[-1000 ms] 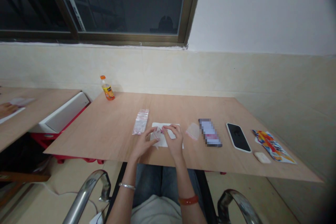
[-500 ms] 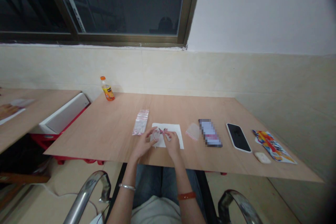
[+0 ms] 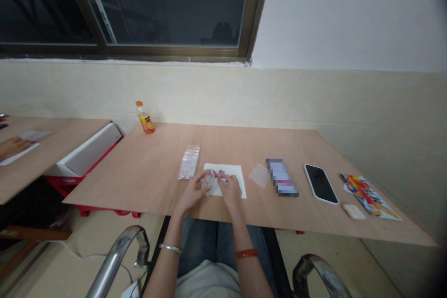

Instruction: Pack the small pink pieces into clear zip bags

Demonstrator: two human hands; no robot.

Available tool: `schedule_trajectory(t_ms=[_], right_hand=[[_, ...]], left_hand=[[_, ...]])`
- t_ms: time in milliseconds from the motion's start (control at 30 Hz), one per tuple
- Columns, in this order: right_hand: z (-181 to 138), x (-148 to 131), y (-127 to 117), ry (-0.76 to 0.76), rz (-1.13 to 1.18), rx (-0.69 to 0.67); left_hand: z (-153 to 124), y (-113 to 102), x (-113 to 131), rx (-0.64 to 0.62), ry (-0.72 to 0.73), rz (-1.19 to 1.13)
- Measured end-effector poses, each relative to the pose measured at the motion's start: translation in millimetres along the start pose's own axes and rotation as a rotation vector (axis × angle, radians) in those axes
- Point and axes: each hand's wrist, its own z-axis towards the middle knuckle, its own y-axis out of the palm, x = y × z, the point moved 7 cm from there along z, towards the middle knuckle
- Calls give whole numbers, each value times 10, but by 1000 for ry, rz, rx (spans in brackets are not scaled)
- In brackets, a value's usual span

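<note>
Left hand (image 3: 191,191): palm down, fingers curled around a small clear plastic piece (image 3: 209,179), which they seem to pinch; its exact shape is hard to make out.
Right hand (image 3: 230,192): fingertips (image 3: 223,179) close to the left hand, at a pink twisted strand (image 3: 220,175); whether they grip it cannot be told at this size.
Hands: together, just above the paper, forearms angled inward from the body.
Wrists: a silver bangle (image 3: 170,248) on the left, an orange-red band (image 3: 246,253) on the right.
Under the hands: a white paper sheet (image 3: 235,187) lying on a plywood table (image 3: 139,172).
Left of the sheet: a stack of small zip bags (image 3: 189,162) with pink marks.
Right of the sheet, in a row: a clear bag (image 3: 258,176), a pixelated card or box (image 3: 281,177), a black-screened phone (image 3: 321,184), a white bar (image 3: 354,212) and a brightly printed packet (image 3: 366,197).
Writing: none legible; the packet's print is too small to read.
Far table corner: an orange-capped bottle (image 3: 145,118), its orange label unreadable.
Neighbouring desk: a co-worker's hand (image 3: 12,147), cut off by the frame edge, on white paper.
</note>
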Motion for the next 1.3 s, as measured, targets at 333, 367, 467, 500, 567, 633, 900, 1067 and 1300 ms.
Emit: schedule_trajectory(t_ms=[333, 367, 467, 500, 567, 633, 900, 1067, 1300], right_hand=[[8, -3, -84, 20, 262, 30], [20, -18, -120, 27, 310, 44], [65, -133, -293, 34, 411, 108], [77, -194, -364, 31, 433, 127], [94, -339, -497, 9, 469, 140], [96, -492, -600, -33, 489, 126], [29, -763, -590, -164, 472, 5], [48, -503, -460, -26, 472, 108], [-34, -138, -8, -6, 337, 43]], left_hand=[[1, 0, -59, -22, 12, 20], [2, 6, -59, -22, 3, 17], [-1, 33, -39, -24, -23, 4], [-2, 43, -33, -27, -32, 0], [-4, 54, -25, -26, -42, -9], [-6, 56, -21, -18, -43, -11], [-5, 81, 38, -13, -7, 2], [-5, 69, 21, -6, -46, -48], [-15, 29, 73, -6, -25, -40]])
